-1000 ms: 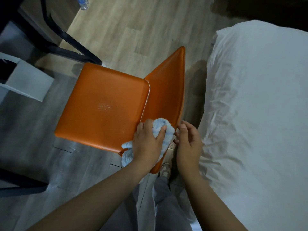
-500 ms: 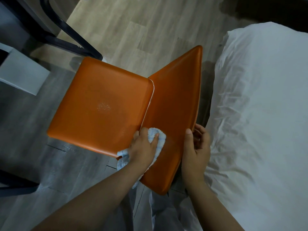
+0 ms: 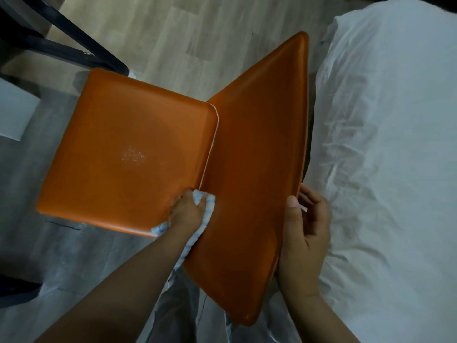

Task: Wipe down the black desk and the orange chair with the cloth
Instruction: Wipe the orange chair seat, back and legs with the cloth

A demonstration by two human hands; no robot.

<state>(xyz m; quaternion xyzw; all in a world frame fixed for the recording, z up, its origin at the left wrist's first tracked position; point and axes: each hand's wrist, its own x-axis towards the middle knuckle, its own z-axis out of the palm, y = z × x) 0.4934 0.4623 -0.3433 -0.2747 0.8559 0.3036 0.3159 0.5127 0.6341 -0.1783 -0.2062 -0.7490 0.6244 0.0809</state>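
Gripped in the left hand (image 3: 189, 212) is the cloth (image 3: 210, 207), bunched up under curled fingers and pressed into the line where the seat (image 3: 111, 174) of the orange chair (image 3: 247, 243) meets its back (image 3: 257, 149). A second ago the cloth was held at the near edge of the chair back; now it is pushed in to the near corner of the seat. The right hand (image 3: 306, 233) was only held beside the chair then. Now the top edge of the back is gripped by it, with the thumb laid on the front and the fingers curled round behind. So the chair can be held steady while it is rubbed. The chair is judged to be only partly done: a pale speckled patch (image 3: 132, 154) is seen in the middle of the seat, not yet reached by the cloth. The chair is stood between a white bed (image 3: 385, 157) and a black frame (image 3: 81, 49), which may be part of the desk. No desk top is seen.
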